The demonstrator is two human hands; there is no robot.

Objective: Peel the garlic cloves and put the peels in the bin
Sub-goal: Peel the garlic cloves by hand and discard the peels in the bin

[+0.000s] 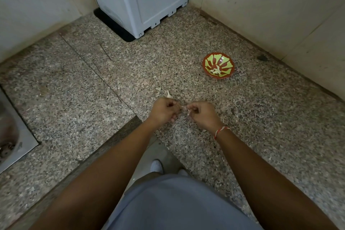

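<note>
Both my hands meet over the speckled granite counter (130, 73). My left hand (163, 111) and my right hand (202, 113) have their fingers curled and pinch a small garlic clove (183, 107) between them, with a strip of pale peel (189, 111) hanging by the right fingers. Another garlic clove (169, 95) lies on the counter just beyond my left hand. A red and green patterned bowl (224, 61) stands at the right rear and holds a few pale garlic pieces (215, 71).
A grey plastic appliance (138, 0) stands on a black mat at the back corner. Tiled walls close the left and right sides. A steel sink (11, 132) is at the left edge. The counter's front edge runs diagonally below my arms.
</note>
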